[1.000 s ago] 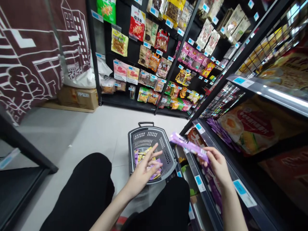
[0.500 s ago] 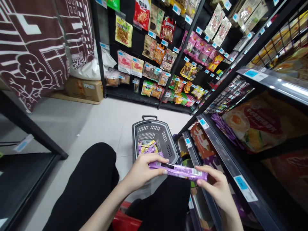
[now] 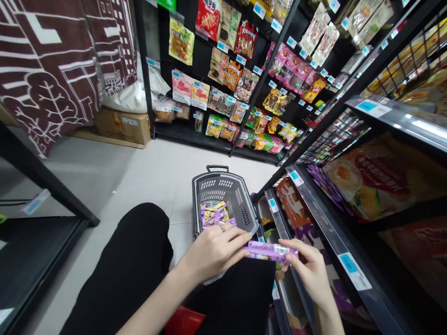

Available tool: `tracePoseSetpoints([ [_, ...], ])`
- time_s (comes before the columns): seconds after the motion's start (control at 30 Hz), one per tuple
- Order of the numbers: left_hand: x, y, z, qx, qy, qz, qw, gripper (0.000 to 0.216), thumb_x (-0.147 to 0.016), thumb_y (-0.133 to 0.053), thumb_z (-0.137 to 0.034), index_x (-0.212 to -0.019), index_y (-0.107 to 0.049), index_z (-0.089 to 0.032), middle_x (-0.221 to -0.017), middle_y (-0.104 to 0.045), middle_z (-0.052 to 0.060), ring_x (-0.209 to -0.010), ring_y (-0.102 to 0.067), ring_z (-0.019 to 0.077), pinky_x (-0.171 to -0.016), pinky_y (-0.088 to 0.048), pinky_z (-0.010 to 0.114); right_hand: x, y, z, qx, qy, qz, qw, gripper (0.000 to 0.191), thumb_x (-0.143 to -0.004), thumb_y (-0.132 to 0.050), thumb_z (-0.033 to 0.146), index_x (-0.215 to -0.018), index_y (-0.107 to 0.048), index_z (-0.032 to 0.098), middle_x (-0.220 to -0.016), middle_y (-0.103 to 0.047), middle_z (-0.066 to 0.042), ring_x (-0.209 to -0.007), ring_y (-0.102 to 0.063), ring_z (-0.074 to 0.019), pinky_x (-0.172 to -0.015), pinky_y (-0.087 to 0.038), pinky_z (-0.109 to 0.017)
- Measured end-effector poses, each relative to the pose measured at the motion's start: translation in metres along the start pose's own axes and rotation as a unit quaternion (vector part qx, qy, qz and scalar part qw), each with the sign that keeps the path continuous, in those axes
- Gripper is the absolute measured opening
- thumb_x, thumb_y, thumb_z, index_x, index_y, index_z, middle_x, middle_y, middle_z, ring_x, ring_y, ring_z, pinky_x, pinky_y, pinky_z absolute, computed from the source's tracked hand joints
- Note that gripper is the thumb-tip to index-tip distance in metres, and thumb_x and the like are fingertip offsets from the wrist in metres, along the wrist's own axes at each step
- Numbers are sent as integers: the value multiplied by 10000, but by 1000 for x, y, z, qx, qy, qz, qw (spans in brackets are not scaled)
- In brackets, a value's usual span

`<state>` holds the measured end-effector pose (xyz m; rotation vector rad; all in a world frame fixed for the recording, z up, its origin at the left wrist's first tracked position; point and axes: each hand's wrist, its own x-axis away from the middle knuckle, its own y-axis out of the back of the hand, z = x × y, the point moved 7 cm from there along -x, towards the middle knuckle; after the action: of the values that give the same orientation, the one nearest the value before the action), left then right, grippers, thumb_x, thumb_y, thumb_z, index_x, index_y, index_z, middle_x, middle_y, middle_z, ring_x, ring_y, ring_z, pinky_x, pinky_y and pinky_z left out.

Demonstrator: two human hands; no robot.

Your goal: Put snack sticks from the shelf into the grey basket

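Note:
A long, thin purple snack packet (image 3: 267,250) with a barcode label lies across between my two hands, above my knee. My left hand (image 3: 220,246), wearing a ring, is closed over its left end and hides that part. At the other end my right hand (image 3: 305,260) pinches the packet between thumb and fingers. Just beyond my left hand, a grey shopping basket (image 3: 240,186) stands on the floor, with several purple and yellow packets (image 3: 216,213) lying in it.
To the right runs a dark shelf unit (image 3: 314,209) with price tags and snack bags. Hanging bags fill a black display rack (image 3: 195,135) ahead. A cardboard box (image 3: 122,125) sits below a brown patterned cloth (image 3: 52,70). A dark low shelf (image 3: 38,251) is at left.
My left hand has turned over and wrapped round the packet's left end, covering more of it. My right hand keeps its pinch, having shifted slightly left.

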<state>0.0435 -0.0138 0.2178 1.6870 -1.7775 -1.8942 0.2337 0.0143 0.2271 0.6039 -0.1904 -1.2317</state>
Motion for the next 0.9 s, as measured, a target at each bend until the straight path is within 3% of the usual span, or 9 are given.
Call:
tracePoseSetpoints([
  [0.17, -2, -12, -30, -56, -76, -51, 994, 182, -873, -398, -167, -866, -580, -162, -797, -673, 42, -524, -572, 101, -465, -446, 219, -2, -16, -12, -95, -71, 46, 992, 210, -793, -612, 337, -959, -681, 229, -660, -651, -4, -507, -629, -155, -532, -517, -270],
  [0.4, -3, -41, -43, -54, -78, 19, 995, 156, -874, -359, -138, -809, -500, -147, -652, -575, 23, -478, -549, 144, -403, -402, 262, 0, -40, -15, -45, -87, 103, 990, 274, -864, -507, 346, -1058, -630, 197, -619, -625, 0, -538, -608, -142, -559, -493, -254],
  [0.57, -3, -47, -37, -32, -31, 54, 998, 182, -900, -311, -183, -829, -477, -154, -703, -573, 33, -513, -552, 149, -423, -397, 265, 5, -38, -13, 4, -65, 93, 994, 350, -830, -555, 330, -1165, -549, 231, -916, -638, -39, -688, -618, -155, -687, -509, -285],
  [0.63, -3, -47, -35, -24, -18, 54, 998, 168, -896, -317, -196, -835, -471, -163, -712, -566, 26, -522, -548, 147, -426, -394, 263, 7, -37, -13, 25, -59, 91, 994, 369, -837, -537, 328, -1193, -522, 233, -948, -633, -46, -751, -617, -173, -725, -507, -300],
  [0.9, -1, -45, -36, -61, 9, -19, 998, 203, -883, -354, -193, -713, -464, -177, -578, -503, -9, -430, -481, 131, -385, -308, 270, 10, -45, -1, 129, -7, 24, 991, 374, -908, -396, 298, -1275, -466, 283, -1156, -605, -39, -1018, -577, -197, -837, -471, -297],
])
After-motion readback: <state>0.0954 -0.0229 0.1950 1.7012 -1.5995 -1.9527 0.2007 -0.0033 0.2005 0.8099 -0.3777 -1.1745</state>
